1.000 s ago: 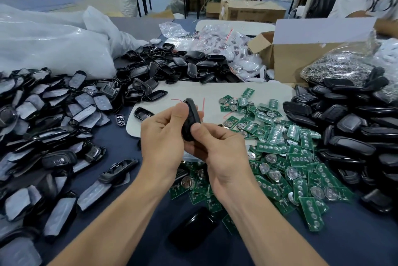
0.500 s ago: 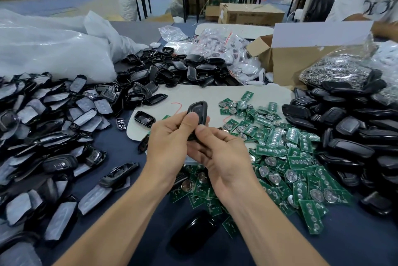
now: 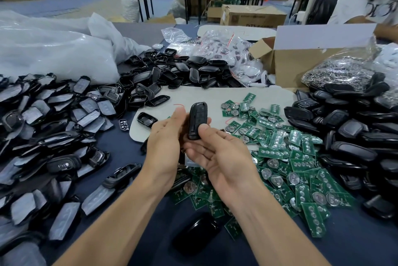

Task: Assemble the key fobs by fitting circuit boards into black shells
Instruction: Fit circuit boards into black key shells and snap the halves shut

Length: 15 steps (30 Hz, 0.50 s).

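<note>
The black oblong plastic key fob shell [image 3: 197, 119] is held upright above the middle of the bench [image 3: 355, 237]. It is over the near edge of a pale flat sheet [image 3: 215, 96] that lies on the dark blue bench surface. One broad face of the shell is turned toward the camera.

The left hand [image 3: 165, 145] grips the shell from its left side. The thumb lies along the left edge, and the fingers curl behind the shell, mostly hidden. The right hand [image 3: 224, 158] sits palm-up under the shell. Its thumb presses on the lower front face and its fingers [image 3: 195, 151] reach beneath the lower end, so the shell is pinched between them.

A loose pile of green rectangular circuit boards [image 3: 290, 158] lies to the right of the hands and spreads toward the near edge.

- **Left edge:** a left heap of film-covered black shell parts [image 3: 53, 128].
- **Right edge:** a right heap of black shells [image 3: 355, 134].
- **Beyond the sheet:** a far heap of open black shell halves [image 3: 183, 72].
- **Near edge, between the forearms:** a single glossy black shell [image 3: 196, 233].
- **Far left corner:** a white plastic bag [image 3: 53, 54].
- **Far right:** an open brown cardboard box [image 3: 301, 63].
</note>
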{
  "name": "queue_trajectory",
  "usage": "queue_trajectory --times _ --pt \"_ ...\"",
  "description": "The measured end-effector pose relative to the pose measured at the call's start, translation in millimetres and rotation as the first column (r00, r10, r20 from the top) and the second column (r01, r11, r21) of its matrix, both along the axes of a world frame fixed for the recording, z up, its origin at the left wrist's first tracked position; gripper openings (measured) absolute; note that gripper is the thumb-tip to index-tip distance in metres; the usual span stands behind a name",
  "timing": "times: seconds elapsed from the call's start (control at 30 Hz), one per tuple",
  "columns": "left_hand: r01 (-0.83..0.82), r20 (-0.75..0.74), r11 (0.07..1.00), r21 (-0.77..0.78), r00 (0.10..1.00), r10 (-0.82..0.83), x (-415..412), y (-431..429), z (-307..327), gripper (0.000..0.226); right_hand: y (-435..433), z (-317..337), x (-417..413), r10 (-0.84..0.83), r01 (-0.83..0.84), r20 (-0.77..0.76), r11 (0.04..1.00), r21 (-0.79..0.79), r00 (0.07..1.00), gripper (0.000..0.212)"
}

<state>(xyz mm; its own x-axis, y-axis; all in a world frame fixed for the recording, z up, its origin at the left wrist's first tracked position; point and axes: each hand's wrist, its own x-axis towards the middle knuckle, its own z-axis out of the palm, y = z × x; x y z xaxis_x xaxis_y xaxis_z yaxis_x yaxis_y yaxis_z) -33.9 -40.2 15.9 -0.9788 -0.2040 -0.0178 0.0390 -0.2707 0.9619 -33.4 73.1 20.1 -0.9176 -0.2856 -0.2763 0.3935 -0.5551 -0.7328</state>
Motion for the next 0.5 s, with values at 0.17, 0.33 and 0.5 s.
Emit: queue_trajectory --times 0.17,0.33,0.5 --pt "0.115 0.048 0.99 0.087 0.992 -0.119 -2 -7 5 0.029 4 1 -3 0.068 -0.064 0.072 0.997 -0.044 0.995 0.023" --pt "0.146 0.045 0.982 0.117 0.987 -0.152 -1 -11 10 0.04 8 0 -4 0.121 -0.117 0.079 0.992 -0.054 0.989 0.03" --pt "0.131 0.041 0.99 0.06 0.99 -0.134 -1 -13 10 0.047 11 -1 -5 0.142 -0.142 0.059 0.99 -0.015 0.988 0.031"
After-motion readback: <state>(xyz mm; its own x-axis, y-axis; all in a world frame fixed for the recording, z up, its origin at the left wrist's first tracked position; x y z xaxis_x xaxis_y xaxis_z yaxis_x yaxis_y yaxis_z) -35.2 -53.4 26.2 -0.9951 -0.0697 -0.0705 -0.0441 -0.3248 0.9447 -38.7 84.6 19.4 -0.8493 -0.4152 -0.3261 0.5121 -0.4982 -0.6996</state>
